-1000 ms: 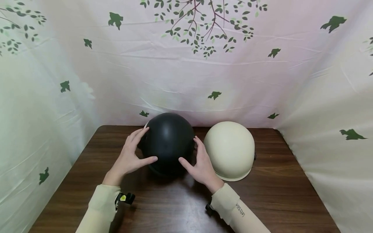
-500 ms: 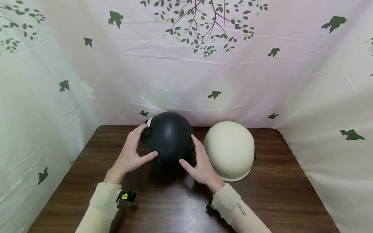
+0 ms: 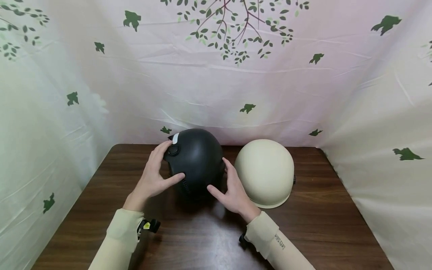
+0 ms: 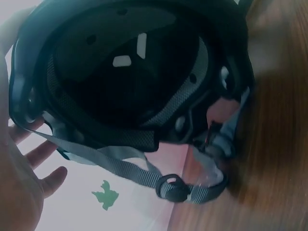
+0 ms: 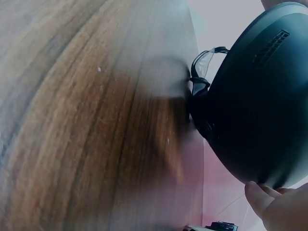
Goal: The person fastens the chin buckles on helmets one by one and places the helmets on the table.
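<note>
Between my two hands is a smooth black helmet [image 3: 199, 157], tilted so its left rim stands up off the table. My left hand [image 3: 146, 183] grips its left side, thumb on the front of the shell and fingers by a round disc [image 3: 173, 150] and a white patch. On the other side my right hand [image 3: 233, 193] holds it with spread thumb and fingers. In the left wrist view the helmet's dark padded inside shows, and a grey chin strap [image 4: 127, 168] with a black buckle [image 4: 173, 188] hangs from the rim.
A cream helmet [image 3: 264, 174] sits dome up on the brown wooden table [image 3: 324, 228], close right of my right hand. A pale cloth with leaf and bird prints [image 3: 209, 90] hangs behind the table and along both sides.
The black helmet has turned in my hands, its left rim tipping up, so the round disc and white patch have come into view. The cream helmet has stayed put.
</note>
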Demonstrator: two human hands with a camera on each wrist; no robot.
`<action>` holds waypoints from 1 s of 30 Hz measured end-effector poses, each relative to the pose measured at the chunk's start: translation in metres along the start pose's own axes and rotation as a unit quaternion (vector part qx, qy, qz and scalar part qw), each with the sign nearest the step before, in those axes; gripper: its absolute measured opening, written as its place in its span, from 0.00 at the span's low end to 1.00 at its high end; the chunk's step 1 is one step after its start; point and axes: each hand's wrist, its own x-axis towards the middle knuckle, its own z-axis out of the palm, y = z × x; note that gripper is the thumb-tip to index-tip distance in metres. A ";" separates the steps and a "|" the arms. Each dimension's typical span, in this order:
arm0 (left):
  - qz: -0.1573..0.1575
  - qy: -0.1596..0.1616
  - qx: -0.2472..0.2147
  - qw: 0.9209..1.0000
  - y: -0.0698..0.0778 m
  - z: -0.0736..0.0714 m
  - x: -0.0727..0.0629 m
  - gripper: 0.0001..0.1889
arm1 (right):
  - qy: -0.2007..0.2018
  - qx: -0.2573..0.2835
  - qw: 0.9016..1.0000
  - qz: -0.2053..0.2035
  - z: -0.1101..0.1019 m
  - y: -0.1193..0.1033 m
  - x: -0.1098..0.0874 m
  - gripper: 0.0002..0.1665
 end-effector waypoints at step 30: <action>0.027 -0.021 -0.001 0.999 0.008 0.010 0.006 0.53 | 0.052 -0.029 0.995 -0.079 -0.009 -0.005 0.005 0.57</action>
